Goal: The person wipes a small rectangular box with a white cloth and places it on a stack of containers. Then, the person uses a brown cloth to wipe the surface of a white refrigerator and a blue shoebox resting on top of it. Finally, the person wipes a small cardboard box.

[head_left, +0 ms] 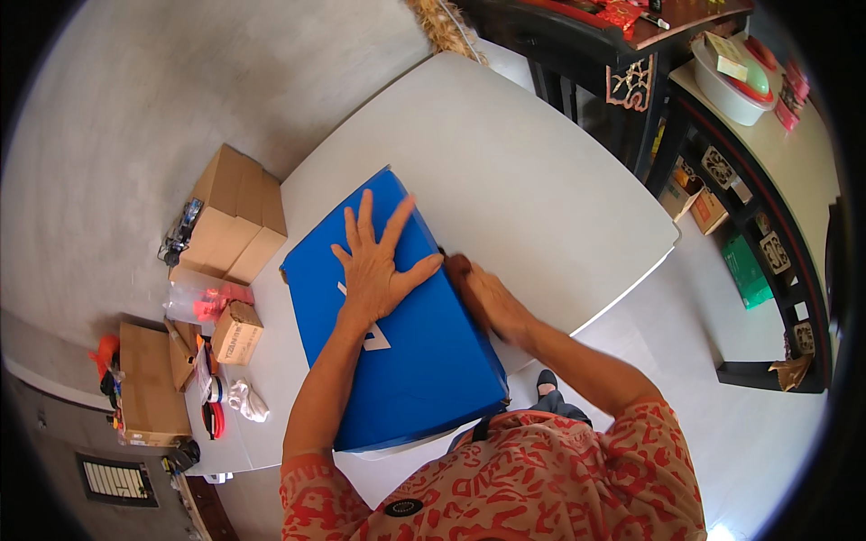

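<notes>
A large blue box (pixel 419 356) with white printing on top lies on the white table, its lower end near my body. My left hand (pixel 374 279) presses flat on the box's upper face, fingers spread and thumb reaching toward the right edge. Along that right edge is my right hand (pixel 490 298), its fingers curled closed beside the box and somewhat smeared by motion. A small dark tip shows past its knuckles at the box's edge; what it belongs to is hidden in the grip.
Brown cardboard boxes (pixel 234 216) stand against the wall at the left. A smaller carton (pixel 237 334), a clear plastic bag (pixel 194 293) and a white cloth bundle (pixel 247 400) lie below them. The white table (pixel 532 180) extends to the right; dark carved furniture (pixel 577 45) stands beyond.
</notes>
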Demonstrator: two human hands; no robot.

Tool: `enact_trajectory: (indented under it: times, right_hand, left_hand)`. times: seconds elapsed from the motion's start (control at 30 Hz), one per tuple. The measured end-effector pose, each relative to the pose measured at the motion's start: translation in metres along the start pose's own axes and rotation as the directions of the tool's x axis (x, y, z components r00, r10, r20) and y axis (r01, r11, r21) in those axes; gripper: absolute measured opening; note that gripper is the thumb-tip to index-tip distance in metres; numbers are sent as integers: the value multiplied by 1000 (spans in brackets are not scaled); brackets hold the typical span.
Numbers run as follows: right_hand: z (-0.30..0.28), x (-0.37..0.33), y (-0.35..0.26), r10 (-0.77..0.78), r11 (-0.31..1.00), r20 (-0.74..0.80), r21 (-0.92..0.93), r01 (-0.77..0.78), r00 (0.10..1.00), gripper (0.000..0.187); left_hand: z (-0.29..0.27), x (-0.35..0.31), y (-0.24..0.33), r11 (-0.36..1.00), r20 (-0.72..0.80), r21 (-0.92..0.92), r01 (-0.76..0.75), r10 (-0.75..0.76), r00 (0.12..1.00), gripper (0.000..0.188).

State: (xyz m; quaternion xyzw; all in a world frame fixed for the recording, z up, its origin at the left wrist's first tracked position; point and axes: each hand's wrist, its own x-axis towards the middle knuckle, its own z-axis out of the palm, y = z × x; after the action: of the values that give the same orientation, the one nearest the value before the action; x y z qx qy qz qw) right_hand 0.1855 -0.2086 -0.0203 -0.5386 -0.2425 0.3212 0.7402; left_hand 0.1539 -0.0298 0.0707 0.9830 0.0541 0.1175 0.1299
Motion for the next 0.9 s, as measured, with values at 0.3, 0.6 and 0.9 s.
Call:
enact_trajectory:
  times: [0.3, 0.6, 0.9]
  right_hand:
    - [-16, -77, -5, -23, 971, -32, -240, 14, 999, 33]
    - [11, 38, -16, -85, 972, -96, 211, 104, 992, 43]
    - [4, 145, -25, -34, 939, -40, 341, 46, 999, 44]
  left_hand:
    - [-7, 0, 11, 998, 63, 39, -54, 52, 997, 50]
    - [-4, 3, 5, 997, 44, -21, -70, 71, 997, 65]
    - [3, 0, 2, 995, 34, 50, -85, 84, 996, 66]
